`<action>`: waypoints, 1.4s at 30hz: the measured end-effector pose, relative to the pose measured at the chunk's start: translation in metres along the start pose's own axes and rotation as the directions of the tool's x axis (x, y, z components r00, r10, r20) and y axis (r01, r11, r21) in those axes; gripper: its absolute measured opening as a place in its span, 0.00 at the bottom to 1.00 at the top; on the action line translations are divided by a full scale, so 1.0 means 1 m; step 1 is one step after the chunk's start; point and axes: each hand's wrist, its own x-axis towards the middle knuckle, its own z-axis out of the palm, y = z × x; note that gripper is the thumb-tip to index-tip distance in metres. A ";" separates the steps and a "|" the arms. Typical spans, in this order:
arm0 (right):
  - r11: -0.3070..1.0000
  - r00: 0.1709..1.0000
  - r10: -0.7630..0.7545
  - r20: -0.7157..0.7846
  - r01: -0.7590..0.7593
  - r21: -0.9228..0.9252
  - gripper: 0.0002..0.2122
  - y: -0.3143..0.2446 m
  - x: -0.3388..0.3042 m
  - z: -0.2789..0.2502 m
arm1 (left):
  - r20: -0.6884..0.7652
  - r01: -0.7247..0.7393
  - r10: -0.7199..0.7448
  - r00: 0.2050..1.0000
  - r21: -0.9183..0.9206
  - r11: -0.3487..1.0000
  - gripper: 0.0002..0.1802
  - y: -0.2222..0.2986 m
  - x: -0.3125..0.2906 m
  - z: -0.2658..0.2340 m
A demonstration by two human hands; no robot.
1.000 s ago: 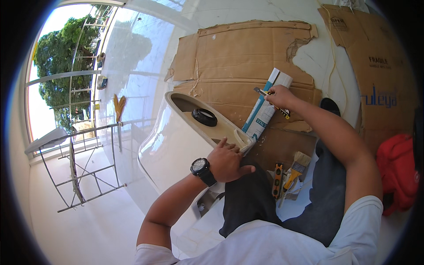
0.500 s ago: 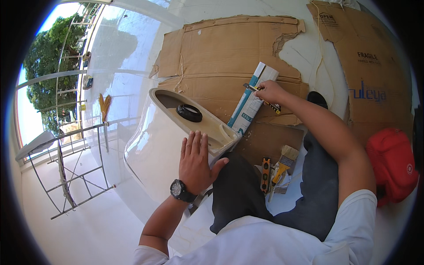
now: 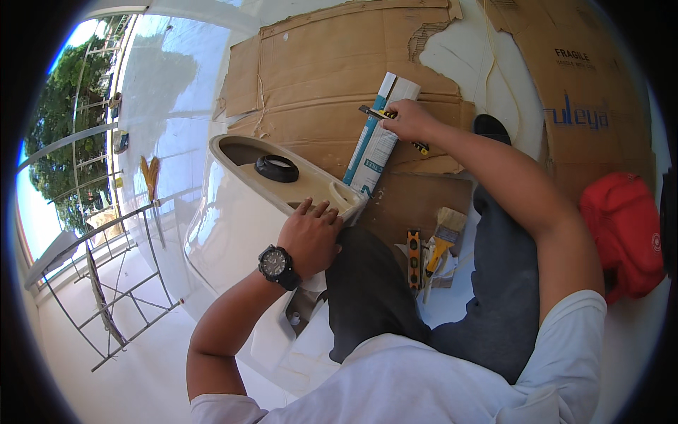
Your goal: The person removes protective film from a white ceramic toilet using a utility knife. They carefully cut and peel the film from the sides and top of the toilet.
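A glossy white toilet bowl (image 3: 236,212) lies tipped over, its hollow underside facing up. A black rubber ring (image 3: 276,168) sits around the outlet inside that hollow. My left hand (image 3: 309,237), with a black watch on the wrist, rests on the bowl's near edge, fingers apart and slightly bent over the rim. My right hand (image 3: 409,121) is closed around a yellow-and-black utility knife (image 3: 419,147), its blade end pointing left. The knife is held over a long white-and-blue printed package (image 3: 381,134) lying beside the bowl.
Flattened cardboard (image 3: 332,63) covers the floor ahead. By my legs lie an orange-and-black spirit level (image 3: 414,260) and a paintbrush (image 3: 443,237). A red bag (image 3: 625,237) is at right, below a large carton (image 3: 586,106). Metal scaffolding (image 3: 113,283) stands left.
The view has shifted, moving most things up and left. My left hand's fingers went from stretched flat to bent over the bowl's rim. The knife has turned in my right hand.
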 end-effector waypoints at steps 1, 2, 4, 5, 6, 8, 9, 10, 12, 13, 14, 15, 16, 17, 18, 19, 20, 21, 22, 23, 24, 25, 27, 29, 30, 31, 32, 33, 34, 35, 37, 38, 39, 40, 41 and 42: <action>1.000 1.000 0.006 0.013 -0.006 0.006 0.21 0.000 0.000 0.000 | 0.079 -0.025 0.026 0.997 -0.007 1.000 0.41 -0.003 0.009 -0.006; 1.000 1.000 0.002 0.019 -0.002 0.009 0.21 0.000 0.000 -0.001 | 0.155 -0.048 0.050 0.987 -0.017 0.999 0.43 -0.008 0.019 -0.011; 0.999 0.998 0.032 0.058 -0.033 0.016 0.22 -0.002 -0.001 -0.001 | 0.332 -0.053 0.052 0.942 -0.007 0.999 0.50 -0.019 0.043 -0.020; 1.000 0.997 0.002 0.074 -0.003 0.020 0.21 -0.004 -0.003 -0.002 | 0.318 0.038 -0.052 0.947 0.049 0.998 0.49 -0.026 0.054 -0.023; 1.000 0.994 0.005 0.107 -0.007 0.013 0.21 -0.008 -0.006 -0.001 | 0.298 0.128 -0.154 0.942 0.104 0.986 0.47 -0.033 0.064 -0.025; 1.000 0.980 -0.030 0.196 0.031 0.000 0.20 -0.016 -0.015 0.000 | 0.094 0.251 -0.261 0.961 0.110 0.962 0.45 -0.046 0.069 -0.026; 0.998 0.965 -0.067 0.253 0.069 0.001 0.19 -0.022 -0.021 0.001 | -0.084 0.271 -0.266 0.960 0.058 0.961 0.43 -0.053 0.065 -0.026; 0.994 0.944 -0.102 0.314 0.106 0.007 0.18 -0.027 -0.031 0.004 | -0.199 0.304 -0.299 0.933 -0.007 0.953 0.41 -0.059 0.058 -0.025; 0.955 0.850 -0.219 0.479 0.288 -0.074 0.17 -0.038 -0.054 0.010 | -0.283 0.177 -0.319 0.904 -0.431 0.885 0.37 -0.068 0.034 -0.020; 0.946 0.815 -0.276 0.510 0.323 -0.005 0.16 -0.042 -0.066 0.013 | -0.320 0.088 -0.351 0.880 -0.617 0.782 0.36 -0.070 0.020 -0.015; 0.947 0.766 -0.278 0.580 0.321 0.030 0.14 -0.047 -0.076 0.015 | -0.397 0.071 -0.350 0.848 -0.571 0.818 0.34 -0.069 0.008 -0.009; 0.950 0.764 -0.270 0.587 0.309 0.034 0.14 -0.051 -0.084 0.017 | -0.434 0.026 -0.286 0.855 -0.514 0.857 0.34 -0.067 -0.002 -0.002; 0.959 0.754 -0.238 0.613 0.284 0.024 0.14 -0.054 -0.091 0.018 | -0.464 -0.004 -0.231 0.855 -0.452 0.892 0.33 -0.065 -0.009 0.005; 0.955 0.746 -0.266 0.610 0.291 0.061 0.14 -0.058 -0.096 0.019 | -0.462 -0.008 -0.191 0.866 -0.395 0.919 0.33 -0.064 -0.014 0.011; 0.970 0.768 -0.206 0.606 0.242 0.022 0.14 -0.062 -0.100 0.023 | -0.488 -0.047 -0.125 0.864 -0.326 0.944 0.36 -0.063 -0.015 0.017; 0.973 0.792 -0.205 0.575 0.229 0.031 0.14 -0.066 -0.102 0.026 | -0.555 -0.081 -0.109 0.825 -0.307 0.948 0.37 -0.062 -0.015 0.021; 0.974 0.817 -0.209 0.538 0.221 0.043 0.14 -0.069 -0.105 0.030 | -0.599 -0.112 -0.089 0.796 -0.290 0.950 0.39 -0.062 -0.014 0.024; 0.968 0.820 -0.240 0.519 0.245 0.061 0.14 -0.071 -0.106 0.033 | -0.650 -0.143 -0.071 0.757 -0.271 0.952 0.40 -0.064 -0.012 0.026; 0.958 0.822 -0.278 0.497 0.273 0.085 0.15 -0.073 -0.108 0.037 | -0.650 -0.167 -0.052 0.758 -0.271 0.948 0.41 -0.064 -0.012 0.027; 0.955 0.817 -0.285 0.502 0.284 0.081 0.15 -0.074 -0.110 0.041 | -0.657 -0.187 -0.040 0.753 -0.272 0.944 0.41 -0.065 -0.013 0.027; 0.941 0.822 -0.336 0.460 0.311 0.131 0.15 -0.074 -0.111 0.045 | -0.680 -0.223 -0.022 0.733 -0.270 0.937 0.42 -0.066 -0.013 0.027; 0.936 0.824 -0.353 0.443 0.319 0.151 0.15 -0.073 -0.113 0.048 | -0.677 -0.218 -0.026 0.736 -0.273 0.937 0.41 -0.067 -0.014 0.027; 0.927 0.823 -0.375 0.426 0.332 0.173 0.14 -0.070 -0.113 0.052 | -0.701 -0.238 -0.026 0.713 -0.277 0.931 0.40 -0.066 -0.014 0.028; 0.898 0.813 -0.440 0.381 0.386 0.212 0.14 -0.067 -0.111 0.054 | -0.715 -0.260 -0.020 0.699 -0.280 0.924 0.38 -0.066 -0.015 0.029; 0.923 0.813 -0.385 0.438 0.335 0.190 0.14 -0.066 -0.110 0.053 | -0.721 -0.272 -0.020 0.693 -0.287 0.919 0.38 -0.066 -0.015 0.030; 0.925 0.810 -0.381 0.446 0.326 0.197 0.14 -0.067 -0.108 0.052 | -0.725 -0.274 -0.013 0.689 -0.277 0.921 0.37 -0.066 -0.015 0.030; 0.931 0.796 -0.366 0.482 0.309 0.195 0.14 -0.068 -0.106 0.049 | -0.729 -0.279 -0.008 0.684 -0.272 0.921 0.37 -0.067 -0.015 0.031; 0.930 0.818 -0.366 0.443 0.330 0.161 0.14 -0.070 -0.105 0.046 | -0.733 -0.284 -0.004 0.681 -0.269 0.920 0.36 -0.067 -0.014 0.031; 0.933 0.828 -0.357 0.433 0.341 0.118 0.13 -0.074 -0.103 0.041 | -0.733 -0.289 0.006 0.680 -0.260 0.921 0.37 -0.067 -0.014 0.032; 0.953 0.842 -0.278 0.463 0.304 0.020 0.13 -0.079 -0.102 0.035 | -0.733 -0.293 0.014 0.680 -0.254 0.922 0.38 -0.067 -0.014 0.032; 0.921 0.818 -0.380 0.431 0.376 0.098 0.13 -0.095 -0.102 0.025 | -0.751 -0.297 -0.005 0.660 -0.266 0.917 0.40 -0.067 -0.014 0.031; 0.916 0.810 -0.394 0.435 0.387 0.109 0.13 -0.105 -0.103 0.021 | -0.769 -0.298 -0.032 0.638 -0.285 0.911 0.42 -0.066 -0.013 0.031; 0.926 0.793 -0.359 0.492 0.369 0.081 0.12 -0.115 -0.104 0.017 | -0.782 -0.298 -0.061 0.621 -0.308 0.904 0.43 -0.065 -0.012 0.030; 0.934 0.774 -0.323 0.545 0.354 0.051 0.12 -0.125 -0.105 0.013 | -0.787 -0.299 -0.058 0.614 -0.300 0.906 0.45 -0.064 -0.013 0.029; 0.929 0.750 -0.332 0.572 0.365 0.062 0.12 -0.135 -0.106 0.010 | -0.789 -0.297 -0.057 0.612 -0.296 0.908 0.46 -0.064 -0.012 0.029; 0.947 0.752 -0.258 0.606 0.322 0.003 0.12 -0.143 -0.105 0.008 | -0.795 -0.299 -0.060 0.604 -0.296 0.907 0.47 -0.064 -0.012 0.028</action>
